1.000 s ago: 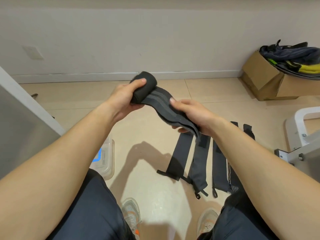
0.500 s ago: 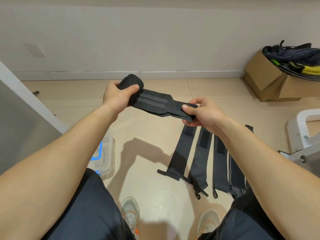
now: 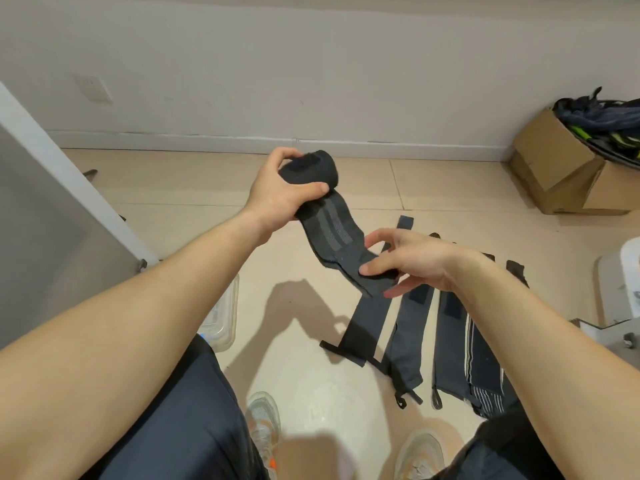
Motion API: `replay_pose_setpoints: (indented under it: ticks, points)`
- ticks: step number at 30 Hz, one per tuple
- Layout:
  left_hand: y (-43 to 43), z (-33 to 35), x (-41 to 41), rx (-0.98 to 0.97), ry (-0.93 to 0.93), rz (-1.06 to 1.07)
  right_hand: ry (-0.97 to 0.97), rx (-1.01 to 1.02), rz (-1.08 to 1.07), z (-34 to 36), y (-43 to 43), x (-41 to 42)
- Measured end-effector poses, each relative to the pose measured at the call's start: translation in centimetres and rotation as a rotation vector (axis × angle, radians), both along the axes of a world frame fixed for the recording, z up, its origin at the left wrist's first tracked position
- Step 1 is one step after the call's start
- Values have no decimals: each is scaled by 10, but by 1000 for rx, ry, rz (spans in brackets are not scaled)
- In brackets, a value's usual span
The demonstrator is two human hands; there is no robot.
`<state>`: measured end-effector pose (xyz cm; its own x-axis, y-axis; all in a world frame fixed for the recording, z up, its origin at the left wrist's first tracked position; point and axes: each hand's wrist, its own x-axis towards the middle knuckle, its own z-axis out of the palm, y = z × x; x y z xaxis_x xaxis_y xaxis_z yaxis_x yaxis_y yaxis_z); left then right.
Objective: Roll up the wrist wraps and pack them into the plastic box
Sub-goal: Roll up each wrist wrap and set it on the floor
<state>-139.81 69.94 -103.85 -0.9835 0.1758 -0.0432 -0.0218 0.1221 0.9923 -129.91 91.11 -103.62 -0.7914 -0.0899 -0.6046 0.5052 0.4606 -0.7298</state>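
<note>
A dark grey wrist wrap (image 3: 332,233) is partly rolled and held in the air above the floor. My left hand (image 3: 280,194) grips its rolled end, a thick dark roll at the top. The loose tail hangs down to the right, where my right hand (image 3: 405,263) pinches its end between thumb and fingers. Several flat wrist wraps (image 3: 408,337) lie side by side on the tile floor below my right arm. The clear plastic box (image 3: 225,323) sits on the floor at the left, mostly hidden behind my left forearm.
A grey panel with a white edge (image 3: 69,188) stands at the left. A cardboard box (image 3: 561,171) with dark clothes sits by the far right wall. White equipment (image 3: 623,282) is at the right edge. My shoes (image 3: 263,420) are on the floor below.
The roll has shifted right and away from me in my left hand. The tail went from stretched flat to hanging slack, and my right hand dropped lower with its fingers looser on the end.
</note>
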Motion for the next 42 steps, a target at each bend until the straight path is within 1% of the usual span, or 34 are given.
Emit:
replay_pose_setpoints:
  ticks: [2, 3, 5, 7, 8, 10, 14, 16, 18, 21, 23, 26, 28, 29, 32, 39, 40, 42]
  points:
    - [7, 5, 4, 55, -14, -79, 2, 105, 57, -2, 1, -3]
    - [8, 7, 5, 81, -27, -118, 23, 113, 37, -3, 1, -4]
    - [10, 9, 8, 98, -44, -188, 154, 10, -73, -4, 2, -7]
    - [13, 10, 11, 78, -29, -250, 317, -167, -160, -6, 0, -13]
    - [15, 11, 14, 56, -7, -279, 360, -249, -192, -5, -2, -15]
    - [17, 11, 16, -13, 56, -321, 386, -347, -242, -2, -10, -17]
    - [22, 9, 21, -185, 176, -363, 403, -418, -295, 0, -21, -18]
    - [25, 6, 24, -211, 210, -350, 417, -473, -335, 1, -23, -19]
    - [28, 3, 25, -184, 205, -329, 429, -497, -376, 2, -23, -20]
    - [30, -1, 27, -116, 84, -307, 442, -531, -437, 1, -22, -20]
    - [31, 1, 30, -32, -61, -292, 450, -534, -469, -1, -23, -20]
    - [33, 12, 34, 105, -305, -329, 453, -496, -468, -4, -22, -20]
    - [33, 16, 35, 139, -448, -313, 440, -469, -444, -6, -22, -19]
    - [32, 17, 34, 138, -482, -300, 435, -462, -431, -7, -21, -19]
    - [31, 14, 31, 125, -482, -251, 422, -477, -415, -7, -21, -18]
    - [28, 16, 27, 263, -416, -193, 389, -670, -451, -4, -18, -18]
    - [27, 16, 27, 277, -409, -187, 383, -670, -455, -2, -18, -17]
    - [27, 17, 25, 312, -396, -164, 399, -585, -469, 2, -18, -15]
